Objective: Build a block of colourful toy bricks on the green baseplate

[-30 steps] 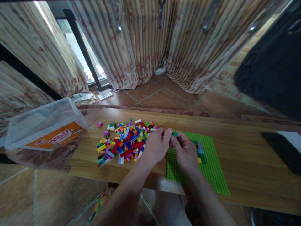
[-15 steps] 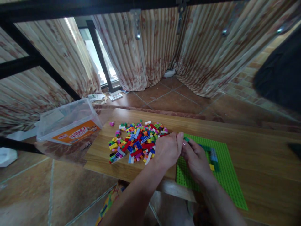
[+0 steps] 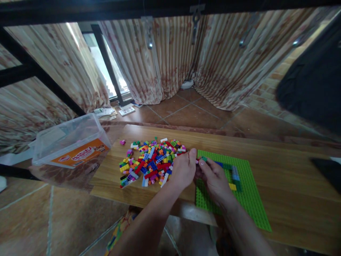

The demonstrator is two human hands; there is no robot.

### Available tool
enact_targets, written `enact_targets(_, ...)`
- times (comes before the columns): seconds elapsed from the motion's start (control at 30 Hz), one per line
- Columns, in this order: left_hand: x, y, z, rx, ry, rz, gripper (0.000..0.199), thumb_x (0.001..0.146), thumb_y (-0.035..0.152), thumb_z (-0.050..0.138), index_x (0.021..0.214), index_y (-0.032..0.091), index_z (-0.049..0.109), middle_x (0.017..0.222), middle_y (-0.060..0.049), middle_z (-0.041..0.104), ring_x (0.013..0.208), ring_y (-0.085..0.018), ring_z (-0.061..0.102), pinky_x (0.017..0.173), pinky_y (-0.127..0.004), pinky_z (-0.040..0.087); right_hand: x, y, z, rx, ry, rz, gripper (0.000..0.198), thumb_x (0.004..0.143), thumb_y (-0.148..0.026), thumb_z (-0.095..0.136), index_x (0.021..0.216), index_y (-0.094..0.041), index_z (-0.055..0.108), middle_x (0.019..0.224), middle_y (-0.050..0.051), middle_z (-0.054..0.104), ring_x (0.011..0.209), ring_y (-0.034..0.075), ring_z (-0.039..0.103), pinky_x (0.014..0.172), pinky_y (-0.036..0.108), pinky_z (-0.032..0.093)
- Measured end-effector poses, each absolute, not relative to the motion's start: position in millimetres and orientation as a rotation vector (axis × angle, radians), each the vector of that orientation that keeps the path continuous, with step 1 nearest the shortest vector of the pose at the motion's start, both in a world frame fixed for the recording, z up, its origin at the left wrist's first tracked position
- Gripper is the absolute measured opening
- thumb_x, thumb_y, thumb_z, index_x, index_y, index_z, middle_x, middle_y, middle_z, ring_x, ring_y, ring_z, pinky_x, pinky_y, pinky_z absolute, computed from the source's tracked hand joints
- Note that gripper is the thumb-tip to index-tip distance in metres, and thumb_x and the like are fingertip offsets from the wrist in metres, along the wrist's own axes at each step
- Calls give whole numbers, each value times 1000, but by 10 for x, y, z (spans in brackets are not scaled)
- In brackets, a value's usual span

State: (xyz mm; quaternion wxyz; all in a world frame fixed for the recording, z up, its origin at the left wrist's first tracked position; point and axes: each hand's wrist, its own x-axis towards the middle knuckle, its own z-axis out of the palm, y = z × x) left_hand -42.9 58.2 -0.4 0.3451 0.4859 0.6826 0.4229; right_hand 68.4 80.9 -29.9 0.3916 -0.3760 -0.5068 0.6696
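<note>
My right hand [image 3: 214,177] is over the left part of a green baseplate [image 3: 254,199], its thumb and fingers closed on a small green brick [image 3: 204,158]. My left hand [image 3: 184,170] meets it at the plate's left edge, fingers curled together. A small reddish-pink bit shows between the two hands; whatever the left fingers grip is mostly hidden. On the baseplate stands a row of bricks with a blue brick [image 3: 218,164], a light blue brick [image 3: 235,173] and a yellow brick [image 3: 232,186], partly behind my right hand. Left of my hands spreads a loose pile of colourful bricks [image 3: 151,165].
Everything rests on a wooden table [image 3: 290,188]. A clear plastic box [image 3: 71,142] with an orange label stands beyond the table's left end. Striped curtains [image 3: 173,60] hang behind, and a black bar [image 3: 170,14] crosses the top. A dark object [image 3: 327,174] lies at far right.
The view has shifted slightly, so the scene sits a little further left. My hands have come slightly apart at the fingertips, and the green brick shows more clearly.
</note>
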Motion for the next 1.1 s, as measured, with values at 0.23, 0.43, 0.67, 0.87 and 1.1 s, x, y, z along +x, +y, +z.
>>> enact_targets(0.23,-465,625,-87,1055,1567,1304,53,97,48,32,52,21,43,44,2,47,46,-13,48,51,-25,39,664,824,-205,-984,-1413,1545,30,87,-47,61,73,-20,58,61,-3,54,57,12,49,56,25,39)
enact_targets(0.43,-412,650,-15,562,1354,1337,37,90,45,43,63,19,46,44,7,35,37,-6,25,41,-21,20,689,833,-173,-957,-1546,1307,17,80,-35,69,77,-20,62,70,-2,58,66,13,49,62,26,39)
enact_targets(0.67,-391,610,63,467,1165,1298,36,81,46,63,65,17,49,47,9,36,34,-1,20,37,-16,11,712,867,-190,-983,-1480,1311,14,74,-32,73,80,-20,72,67,-3,60,65,13,50,65,28,40)
enact_targets(0.87,-423,608,66,399,1070,1312,22,80,35,63,74,15,57,51,7,44,34,0,22,37,-15,11,704,883,-181,-991,-1312,1460,22,76,-40,72,84,-20,75,67,-1,65,62,13,52,60,27,41)
enact_targets(1.1,-623,606,152,379,1108,1402,23,75,37,63,72,14,58,62,1,56,45,-3,44,39,-14,19,727,884,-170,-1008,-1092,1634,30,77,-45,71,92,-20,76,80,3,70,62,11,52,58,24,42)
